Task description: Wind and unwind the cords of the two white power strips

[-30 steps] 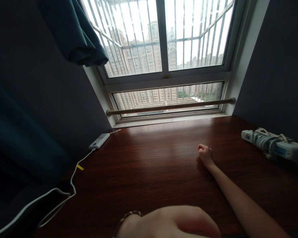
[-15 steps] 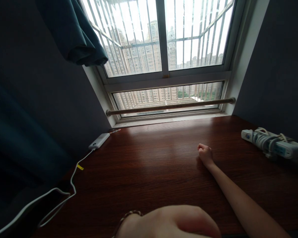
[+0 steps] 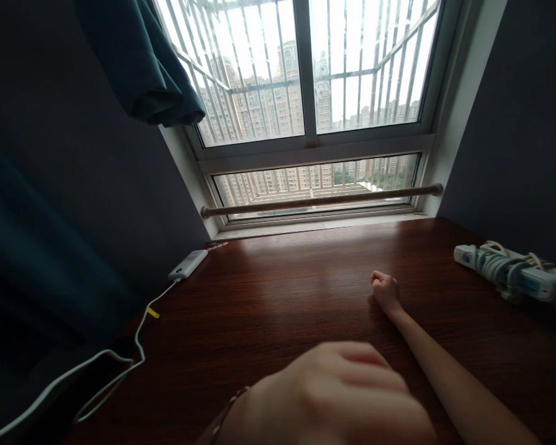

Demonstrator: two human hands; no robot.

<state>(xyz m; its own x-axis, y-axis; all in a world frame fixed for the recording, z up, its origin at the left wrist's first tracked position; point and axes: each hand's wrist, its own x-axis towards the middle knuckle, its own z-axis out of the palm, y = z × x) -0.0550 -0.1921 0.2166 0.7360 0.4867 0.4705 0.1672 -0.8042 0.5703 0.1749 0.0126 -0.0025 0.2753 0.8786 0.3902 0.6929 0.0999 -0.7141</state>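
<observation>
My right hand (image 3: 385, 292) rests on the dark wooden table (image 3: 269, 309), curled into a fist with nothing visible in it, the forearm stretched toward the window. My left hand (image 3: 338, 395) fills the bottom of the view very close to the camera, blurred, with a beaded bracelet (image 3: 222, 417) at the wrist. Its fingers cannot be made out. A white power bank (image 3: 188, 264) lies at the table's far left with a white cable (image 3: 120, 364) running off the near left edge.
A white power strip (image 3: 514, 272) with its cord wound round it lies at the right edge. A window with bars and a rod (image 3: 319, 199) is behind the table. A dark curtain (image 3: 143, 68) hangs at upper left. Dark walls flank both sides.
My left hand has risen and moved right, covering more of the bottom of the view. The right hand stays put. The view shifted slightly.
</observation>
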